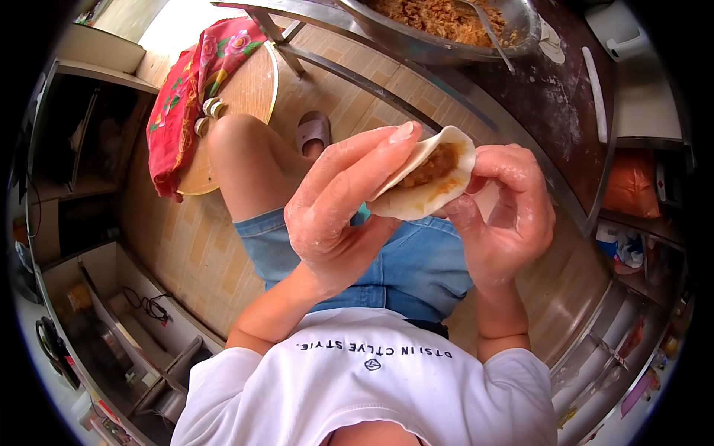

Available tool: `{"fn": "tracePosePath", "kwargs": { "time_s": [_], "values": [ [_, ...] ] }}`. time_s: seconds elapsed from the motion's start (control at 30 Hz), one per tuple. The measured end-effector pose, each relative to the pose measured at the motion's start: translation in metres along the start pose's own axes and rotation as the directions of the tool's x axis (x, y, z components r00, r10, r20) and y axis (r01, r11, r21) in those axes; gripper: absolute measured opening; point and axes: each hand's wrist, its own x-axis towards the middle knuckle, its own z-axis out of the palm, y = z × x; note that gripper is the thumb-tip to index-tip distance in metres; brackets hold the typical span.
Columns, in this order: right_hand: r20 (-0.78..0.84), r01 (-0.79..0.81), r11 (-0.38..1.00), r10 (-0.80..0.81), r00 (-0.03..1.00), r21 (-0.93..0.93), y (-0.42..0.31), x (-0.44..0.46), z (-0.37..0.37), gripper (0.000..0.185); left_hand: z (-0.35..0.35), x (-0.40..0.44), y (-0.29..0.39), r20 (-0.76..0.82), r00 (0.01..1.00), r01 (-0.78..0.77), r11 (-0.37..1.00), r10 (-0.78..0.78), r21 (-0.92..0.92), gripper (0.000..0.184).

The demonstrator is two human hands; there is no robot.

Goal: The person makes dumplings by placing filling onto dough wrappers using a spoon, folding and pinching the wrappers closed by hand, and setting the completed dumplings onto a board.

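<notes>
A round white dough wrapper (418, 202) is held up in front of my chest, partly folded, with brown filling (435, 166) inside it. My left hand (342, 201) grips its left side, fingers behind and along the upper edge, thumb underneath. On the right side, my right hand (509, 208) pinches the wrapper's edge between thumb and curled fingers. White flour dusts both hands. The wrapper's two edges stand apart at the top, so the filling shows.
A metal bowl (528, 28) of filling with a spoon (487, 33) stands on the floured dark table (550, 111). A white rolling pin (596, 93) lies near its right edge. At the upper left, a red cloth (175, 123) covers part of a round wooden board (242, 93).
</notes>
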Motion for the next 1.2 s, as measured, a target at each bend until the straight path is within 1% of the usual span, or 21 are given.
{"fn": "tracePosePath", "kwargs": {
  "time_s": [0.03,0.07,0.17,0.23,0.3,0.37,0.43,0.53,0.6,0.63,0.7,0.77,0.83,0.87,0.93,1.07,1.2],
  "values": [
    [0.029,0.079,0.994,-0.077,0.997,-0.074,0.001,0.003,-0.002,0.028,-0.002,0.000,0.000,0.044,0.999,-0.008,1.000,0.007,0.015,0.042],
    [0.063,0.160,0.977,-0.152,0.986,-0.143,0.001,0.003,-0.005,0.027,-0.002,0.000,0.000,0.040,0.999,-0.018,1.000,0.017,0.018,0.042],
    [0.124,0.208,0.956,-0.185,0.975,-0.207,0.000,0.002,-0.008,0.031,-0.003,0.001,-0.002,0.032,0.998,-0.045,0.999,0.045,0.016,0.042],
    [0.130,0.159,0.957,-0.130,0.983,-0.244,-0.007,0.004,-0.008,0.029,-0.002,0.001,-0.001,0.034,0.997,-0.065,0.998,0.065,0.002,0.044],
    [0.107,0.170,0.951,-0.147,0.983,-0.258,-0.007,0.006,-0.008,0.026,0.000,0.003,0.003,0.034,0.997,-0.074,0.997,0.073,0.019,0.044],
    [0.057,0.241,0.938,-0.234,0.971,-0.251,0.000,0.006,-0.006,0.023,0.001,0.003,0.006,0.033,0.996,-0.080,0.996,0.078,0.039,0.045],
    [0.065,0.279,0.914,-0.272,0.960,-0.295,0.001,0.003,-0.007,0.024,0.001,0.002,0.008,0.029,0.996,-0.083,0.994,0.082,0.065,0.045],
    [0.096,0.320,0.882,-0.306,0.947,-0.347,0.000,0.000,-0.010,0.027,0.006,0.001,0.005,-0.045,0.992,-0.112,0.991,0.115,0.066,0.054],
    [0.084,0.248,0.904,-0.233,0.969,-0.349,-0.002,0.001,-0.010,0.029,0.004,-0.001,0.006,0.013,0.997,-0.079,0.995,0.079,0.055,0.048],
    [0.061,0.164,0.929,-0.152,0.986,-0.332,-0.004,0.003,-0.009,0.029,0.002,-0.001,0.007,0.040,0.997,-0.064,0.997,0.062,0.051,0.045],
    [0.057,0.072,0.952,-0.057,0.997,-0.297,-0.006,0.007,-0.010,0.033,0.002,0.001,0.007,0.034,0.999,-0.037,0.998,0.036,0.043,0.044],
    [0.091,0.047,0.962,-0.023,0.996,-0.268,-0.008,0.007,-0.012,0.040,0.003,0.001,0.008,0.041,0.999,-0.025,0.999,0.023,0.046,0.042],
    [0.112,0.106,0.955,-0.078,0.991,-0.278,-0.006,0.009,-0.012,0.039,0.002,0.003,0.010,0.058,0.998,-0.028,0.998,0.025,0.058,0.040],
    [0.123,0.136,0.950,-0.105,0.987,-0.282,-0.006,0.009,-0.012,0.038,0.002,0.004,0.009,0.041,0.999,-0.019,0.999,0.017,0.043,0.043],
    [0.133,0.145,0.945,-0.110,0.985,-0.292,-0.007,0.011,-0.012,0.035,0.004,0.005,0.009,0.006,1.000,-0.003,1.000,0.002,0.013,0.051],
    [0.126,0.122,0.941,-0.086,0.988,-0.314,-0.014,0.011,-0.009,0.026,-0.001,0.009,0.013,0.037,0.999,-0.009,1.000,0.009,0.008,0.049],
    [0.112,0.155,0.921,-0.123,0.986,-0.356,-0.019,0.013,-0.009,0.019,-0.001,0.009,0.016,0.046,0.999,-0.006,1.000,0.007,-0.015,0.047]
  ]
}}
